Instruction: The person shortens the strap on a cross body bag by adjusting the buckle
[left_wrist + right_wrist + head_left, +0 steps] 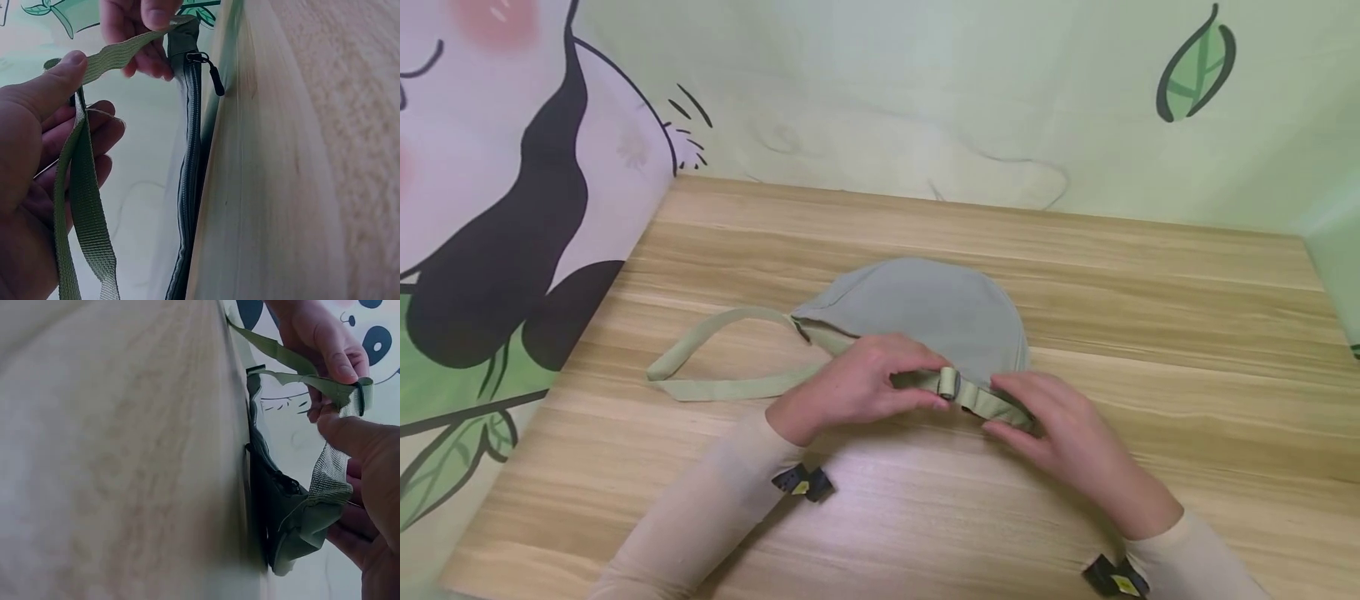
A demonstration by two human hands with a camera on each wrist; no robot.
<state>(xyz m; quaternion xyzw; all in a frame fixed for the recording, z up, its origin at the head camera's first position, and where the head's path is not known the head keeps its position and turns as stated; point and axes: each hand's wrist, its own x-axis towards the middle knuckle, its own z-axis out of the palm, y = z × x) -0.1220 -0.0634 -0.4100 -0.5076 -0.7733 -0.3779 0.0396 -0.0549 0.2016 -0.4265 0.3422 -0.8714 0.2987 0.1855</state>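
A grey-green crescent-shaped sling bag (pixel 925 312) lies flat on the wooden table. Its pale green webbing strap (pixel 730 388) loops out to the left. My left hand (pixel 868 379) pinches the strap between thumb and fingers, right beside the strap slider (pixel 950 383). Just right of the slider, my right hand (pixel 1067 425) holds the strap near the bag's right end, thumb on the near side. In the left wrist view a dark zipper (pixel 192 131) with a black pull (pixel 215 80) runs along the bag's edge. Two strap lengths hang below the left hand there.
The wood-grain table (pixel 1150 300) extends around the bag on all sides. A pale green printed backdrop (pixel 880 92) stands along its far edge, and a panda print (pixel 550 125) covers the left side. Both sleeved wrists carry small black devices (pixel 803 482).
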